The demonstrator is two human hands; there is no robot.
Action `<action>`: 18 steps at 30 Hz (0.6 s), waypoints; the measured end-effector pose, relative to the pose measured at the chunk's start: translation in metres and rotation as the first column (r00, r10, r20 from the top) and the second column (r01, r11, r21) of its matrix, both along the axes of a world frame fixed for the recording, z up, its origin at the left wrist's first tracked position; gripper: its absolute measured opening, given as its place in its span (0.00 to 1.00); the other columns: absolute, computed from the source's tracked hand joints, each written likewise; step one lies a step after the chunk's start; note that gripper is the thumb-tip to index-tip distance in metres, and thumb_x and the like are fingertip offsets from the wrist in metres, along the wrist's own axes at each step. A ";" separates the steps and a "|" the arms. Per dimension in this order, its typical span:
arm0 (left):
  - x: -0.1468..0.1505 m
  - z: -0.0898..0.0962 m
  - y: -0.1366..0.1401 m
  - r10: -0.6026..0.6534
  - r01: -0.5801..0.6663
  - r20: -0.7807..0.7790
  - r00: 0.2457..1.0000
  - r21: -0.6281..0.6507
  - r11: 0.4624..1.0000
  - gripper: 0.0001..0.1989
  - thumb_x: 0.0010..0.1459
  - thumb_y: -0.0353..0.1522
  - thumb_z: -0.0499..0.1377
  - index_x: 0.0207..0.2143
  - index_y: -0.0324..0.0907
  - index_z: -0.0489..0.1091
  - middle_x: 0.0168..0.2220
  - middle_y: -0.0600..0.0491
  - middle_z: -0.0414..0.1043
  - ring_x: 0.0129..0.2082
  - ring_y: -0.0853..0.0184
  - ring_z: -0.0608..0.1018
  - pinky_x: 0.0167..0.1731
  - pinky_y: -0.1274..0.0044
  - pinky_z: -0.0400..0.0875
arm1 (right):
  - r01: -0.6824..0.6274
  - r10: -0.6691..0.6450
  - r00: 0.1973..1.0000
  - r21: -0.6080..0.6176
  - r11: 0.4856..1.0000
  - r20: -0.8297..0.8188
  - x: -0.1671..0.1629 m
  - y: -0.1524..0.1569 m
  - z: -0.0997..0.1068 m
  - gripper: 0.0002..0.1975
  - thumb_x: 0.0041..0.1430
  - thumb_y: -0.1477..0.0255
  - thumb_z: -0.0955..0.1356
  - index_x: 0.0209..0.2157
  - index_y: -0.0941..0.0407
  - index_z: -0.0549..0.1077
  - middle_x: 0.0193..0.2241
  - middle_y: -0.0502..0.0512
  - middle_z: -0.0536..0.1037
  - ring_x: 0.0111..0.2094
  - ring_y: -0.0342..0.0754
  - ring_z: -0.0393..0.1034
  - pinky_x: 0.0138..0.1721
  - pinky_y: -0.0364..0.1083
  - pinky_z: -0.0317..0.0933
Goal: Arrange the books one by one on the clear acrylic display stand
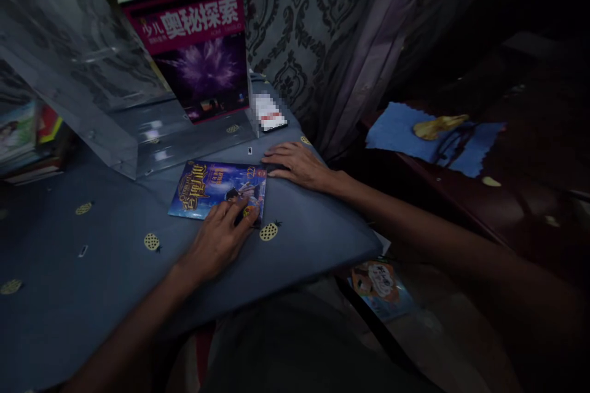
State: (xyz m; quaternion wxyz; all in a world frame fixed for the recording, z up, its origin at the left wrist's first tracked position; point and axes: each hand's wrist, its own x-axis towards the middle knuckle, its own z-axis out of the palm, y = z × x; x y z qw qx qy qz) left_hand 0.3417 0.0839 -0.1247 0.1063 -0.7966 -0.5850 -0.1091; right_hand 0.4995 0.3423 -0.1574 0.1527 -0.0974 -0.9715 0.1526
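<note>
A thin blue booklet [209,187] with gold lettering lies flat on the table's blue-grey cloth [92,270], which has small pineapple prints. My left hand [219,239] rests palm down on the booklet's near right corner, fingers spread. My right hand [297,162] lies flat on the cloth, its fingertips at the booklet's far right corner. Neither hand grips anything.
A large book with a magenta and purple cover [203,55] stands upright in a clear acrylic holder [92,91] behind the booklet. A small card [268,113] lies beside it. A patterned curtain [313,30] hangs behind. A blue cloth [405,131] lies on dark furniture at right.
</note>
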 end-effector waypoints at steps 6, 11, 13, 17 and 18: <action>-0.004 0.002 0.006 -0.017 0.017 0.027 0.999 -0.007 1.000 0.16 0.70 0.32 0.53 0.57 0.40 0.69 0.56 0.40 0.72 0.51 0.54 0.73 0.48 0.62 0.73 | 0.006 -0.006 1.000 -0.023 1.000 -0.001 0.009 -0.023 -0.002 0.22 0.73 0.70 0.59 0.64 0.53 0.68 0.64 0.62 0.70 0.64 0.57 0.63 0.62 0.62 0.56; -0.004 -0.002 0.005 -0.004 0.004 0.048 0.999 0.008 1.000 0.15 0.71 0.33 0.53 0.56 0.41 0.69 0.56 0.41 0.73 0.50 0.54 0.75 0.48 0.63 0.73 | -0.028 0.028 1.000 0.006 1.000 0.006 0.017 -0.045 -0.004 0.25 0.68 0.79 0.60 0.64 0.53 0.68 0.67 0.61 0.67 0.69 0.56 0.56 0.63 0.63 0.56; -0.004 -0.004 0.005 0.004 -0.005 0.078 0.997 0.014 1.000 0.15 0.71 0.34 0.53 0.55 0.40 0.69 0.56 0.41 0.74 0.50 0.55 0.75 0.48 0.63 0.72 | -0.055 0.055 0.998 0.013 0.998 0.015 0.023 -0.059 -0.004 0.27 0.65 0.80 0.62 0.64 0.52 0.68 0.66 0.60 0.68 0.70 0.56 0.55 0.64 0.64 0.53; -0.005 -0.006 0.004 0.023 -0.026 0.147 0.989 0.019 0.999 0.13 0.71 0.36 0.53 0.52 0.39 0.69 0.54 0.42 0.75 0.49 0.56 0.76 0.47 0.65 0.72 | -0.159 0.158 0.986 0.013 0.987 0.056 0.039 -0.094 0.000 0.31 0.60 0.84 0.64 0.64 0.51 0.67 0.64 0.59 0.71 0.70 0.55 0.55 0.67 0.66 0.49; -0.006 -0.006 0.004 0.027 -0.029 0.154 0.988 0.011 1.000 0.13 0.71 0.36 0.53 0.52 0.39 0.69 0.53 0.43 0.75 0.49 0.57 0.76 0.47 0.66 0.72 | -0.185 0.184 0.981 0.012 0.983 0.063 0.043 -0.102 0.002 0.32 0.60 0.84 0.63 0.64 0.52 0.67 0.64 0.59 0.71 0.70 0.55 0.56 0.67 0.66 0.49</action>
